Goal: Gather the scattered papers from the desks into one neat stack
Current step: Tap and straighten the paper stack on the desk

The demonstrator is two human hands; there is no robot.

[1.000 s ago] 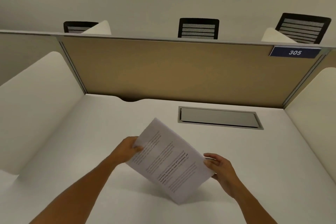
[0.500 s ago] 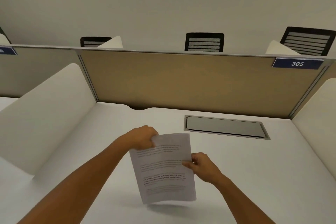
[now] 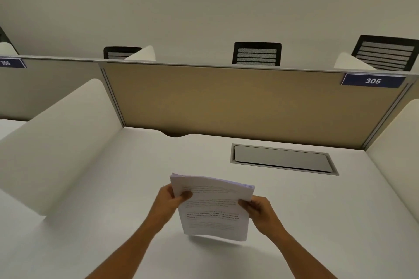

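Observation:
A stack of printed white papers (image 3: pixel 213 207) hangs upright above the white desk (image 3: pixel 140 176), its printed face toward me and its top edges fanned slightly. My left hand (image 3: pixel 169 199) grips the stack's left edge near the top. On the right edge my right hand (image 3: pixel 258 209) pinches it at mid-height. The bottom edge of the stack floats a little above the desk and casts a shadow there.
A grey cable hatch (image 3: pixel 283 158) is set in the desk behind the papers. A tan divider panel (image 3: pixel 238 102) with a blue sign (image 3: pixel 373 80) reading 305 closes the back. White side screens (image 3: pixel 56 142) flank the desk. Black chair backs (image 3: pixel 257 53) show beyond.
The papers have turned from a leftward tilt to square and upright. My right hand moved from the sheet's middle to its right edge. The view shifted slightly to the left.

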